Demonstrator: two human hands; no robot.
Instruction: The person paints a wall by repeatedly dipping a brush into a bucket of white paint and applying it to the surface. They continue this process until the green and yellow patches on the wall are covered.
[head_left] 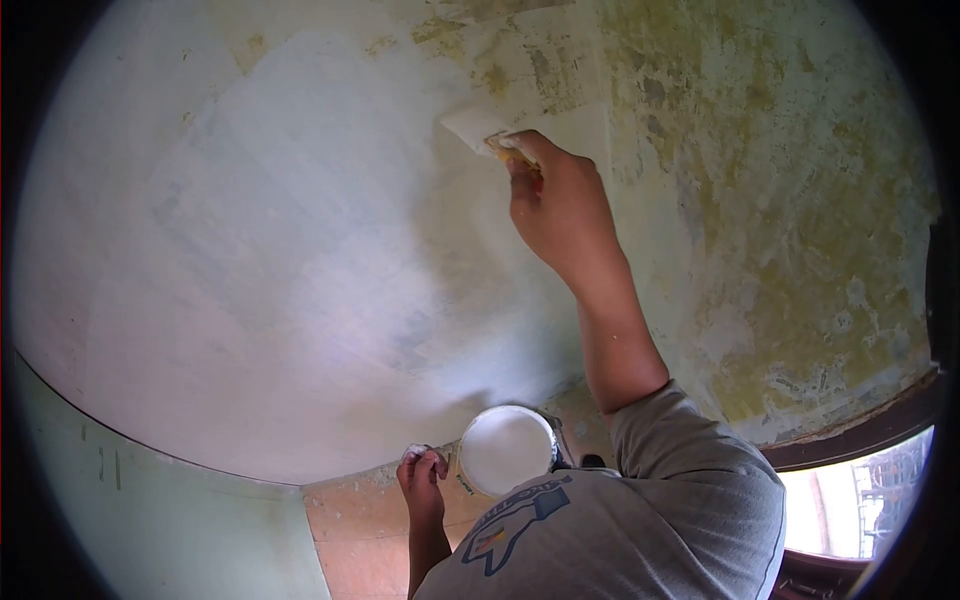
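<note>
My right hand (560, 195) is raised to the wall and closed around the handle of a putty knife (473, 130). Its wide, pale blade lies against the wall (330, 220), where a smooth whitish coat meets bare, stained greenish plaster. Some white material clings around the knife's handle end. Low in the view, my left hand (423, 470) has its fingers curled, with something white at the fingertips that I cannot make out. Just to the right of that hand is a round bucket (512, 408) of white, smooth material, seen from above.
Rough, patchy plaster (790, 220) covers the right side of the wall. A dark-framed bright opening (850, 500) is at lower right. At lower left a pale green wall (180, 510) meets the coated wall, with an orange-brown floor (365, 535) beside it.
</note>
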